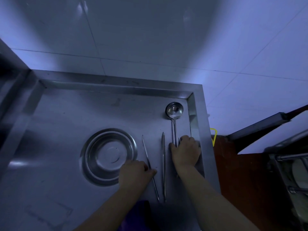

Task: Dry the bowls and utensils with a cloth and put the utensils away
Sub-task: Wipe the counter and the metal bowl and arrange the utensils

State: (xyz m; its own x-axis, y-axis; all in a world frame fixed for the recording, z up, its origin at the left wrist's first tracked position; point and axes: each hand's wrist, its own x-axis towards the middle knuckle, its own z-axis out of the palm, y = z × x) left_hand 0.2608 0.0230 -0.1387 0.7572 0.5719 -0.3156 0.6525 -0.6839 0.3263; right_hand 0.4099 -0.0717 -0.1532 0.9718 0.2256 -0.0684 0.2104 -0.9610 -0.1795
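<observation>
Purple cloth [133,214] shows at the bottom edge, between the person's forearms and held by neither hand. Just beyond it the left hand [135,172] curls loosely over a thin metal rod [150,167] lying on the steel table [58,147], fingertips touching it near its middle; whether it truly pinches the rod cannot be told. The right hand [185,150] is closed round the ladle [174,110] handles, where two ladles seem stacked, the bowls resting near the table's far right corner. Tongs [163,164] lie between the two hands. Stacked bowls [108,155] sit upturned, just left of the left hand. Likely risks: the nested ladles may slide apart and clatter if lifted by the handles alone, and the thin rod, possibly wet, may slip or roll toward the tongs. With the cloth out of hand, things may be stored damp.
</observation>
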